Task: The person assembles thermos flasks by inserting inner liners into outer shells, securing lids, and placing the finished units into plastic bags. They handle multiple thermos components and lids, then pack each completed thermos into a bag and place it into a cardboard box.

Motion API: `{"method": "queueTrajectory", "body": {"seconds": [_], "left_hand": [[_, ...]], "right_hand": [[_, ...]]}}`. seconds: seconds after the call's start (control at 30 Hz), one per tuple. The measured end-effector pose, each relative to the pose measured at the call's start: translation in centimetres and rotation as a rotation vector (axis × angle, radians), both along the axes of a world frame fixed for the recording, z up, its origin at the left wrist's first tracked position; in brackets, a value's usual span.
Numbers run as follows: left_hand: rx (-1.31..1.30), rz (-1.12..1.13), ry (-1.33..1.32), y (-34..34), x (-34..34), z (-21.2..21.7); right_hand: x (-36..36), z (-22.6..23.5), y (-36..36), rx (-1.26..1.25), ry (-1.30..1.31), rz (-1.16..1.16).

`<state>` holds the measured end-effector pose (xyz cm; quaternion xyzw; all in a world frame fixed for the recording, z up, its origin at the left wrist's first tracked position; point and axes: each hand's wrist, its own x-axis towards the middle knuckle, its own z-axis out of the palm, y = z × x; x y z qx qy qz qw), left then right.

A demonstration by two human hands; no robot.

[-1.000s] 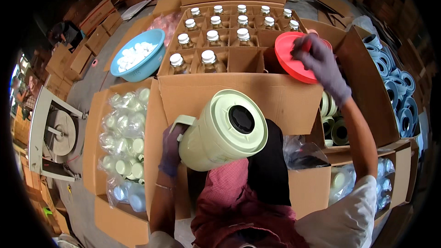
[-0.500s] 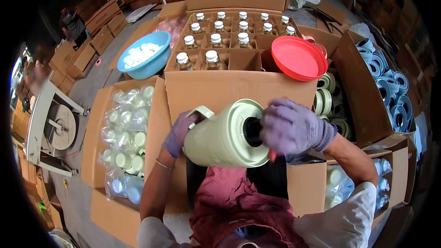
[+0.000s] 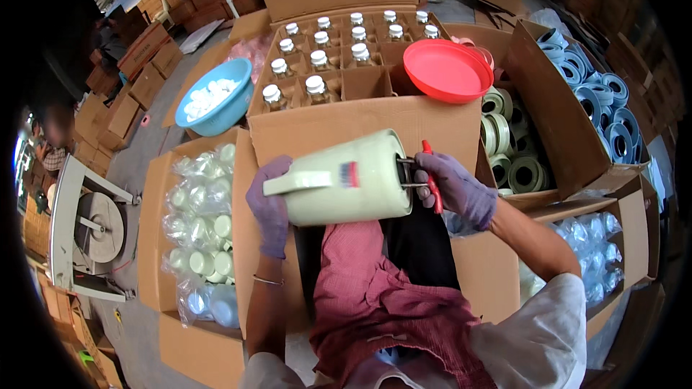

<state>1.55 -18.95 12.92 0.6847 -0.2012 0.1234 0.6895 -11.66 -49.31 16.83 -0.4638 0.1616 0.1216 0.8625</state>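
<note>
A pale green thermos jug body (image 3: pixel 360 191) lies on its side above my lap, its handle facing up and its open, dark-centred end to the right. My left hand (image 3: pixel 271 205) wraps round its left end, beside the handle. With closed fingers, my right hand (image 3: pixel 458 189) grips a red-handled tool (image 3: pixel 434 191). Two metal prongs of the tool reach into the jug's open end; their tips are hidden inside. Both hands wear purple gloves.
Ahead stands a divided carton (image 3: pixel 360 119) of white-capped bottles, with a red basin (image 3: pixel 448 70) on its right corner. A blue basin (image 3: pixel 234 104) holds small white pieces. Cartons flank me, holding bagged green cups (image 3: pixel 202 259), green rings (image 3: pixel 526 175) and blue rings (image 3: pixel 620 140).
The jug has turned, bringing its handle to the top and its open end more sideways. My right hand has dropped back from the opening, so the tool's red handle and prongs now show.
</note>
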Motion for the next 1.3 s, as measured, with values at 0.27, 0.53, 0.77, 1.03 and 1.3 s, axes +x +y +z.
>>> {"method": "queueTrajectory", "body": {"seconds": [0.27, 0.53, 0.77, 1.03, 1.3], "left_hand": [[0.243, -0.298, 0.259, 1.8, 4.3, -1.7], [0.155, -0.304, 0.314, 0.0, 2.4, -0.3], [0.096, 0.026, -0.053, 0.0, 0.6, 0.2], [0.509, -0.527, -0.544, -4.3, 2.5, 7.1], [0.800, -0.999, -0.851, -6.8, -4.9, 5.2]], "right_hand": [[0.2, 6.7, 0.4, -1.856, -1.664, 0.203], [-0.5, 3.0, 1.3, -1.252, -1.025, 0.230], [-3.5, -2.2, 3.2, -0.915, -0.437, -0.152], [6.5, 5.6, -13.4, -1.935, -0.642, -0.375], [6.1, 3.5, -17.3, -1.971, -0.576, -0.346]]}}
